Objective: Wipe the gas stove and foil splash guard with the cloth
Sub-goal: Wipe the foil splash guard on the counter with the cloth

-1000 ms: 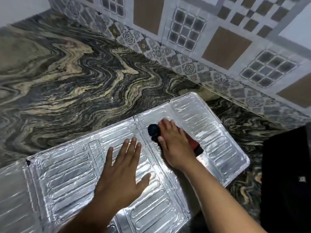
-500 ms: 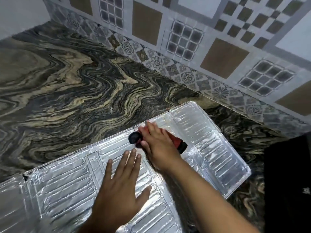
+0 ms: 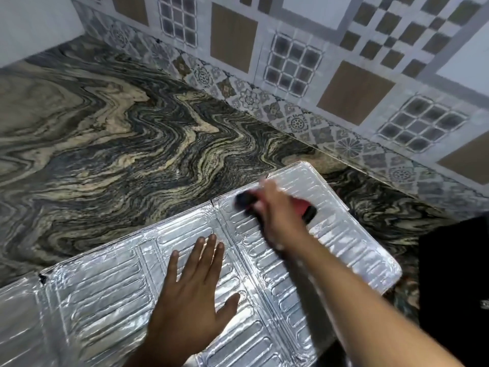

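My left hand (image 3: 193, 295) lies flat on the foil splash guard (image 3: 105, 300) while my right hand (image 3: 277, 210) presses a red-and-black cloth (image 3: 304, 209) onto it.

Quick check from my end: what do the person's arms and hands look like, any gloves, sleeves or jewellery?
Both are bare. The left hand has no glove, ring or watch that shows, and its forearm is uncovered to the frame edge. The right hand is blurred, but it and its forearm also show no glove, sleeve or wristband. No clothing reaches either wrist in this view.

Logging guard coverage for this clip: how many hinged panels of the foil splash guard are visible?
3: far-left panel cut by the frame, middle panel under the left hand, right panel under the right hand. More may lie out of frame.
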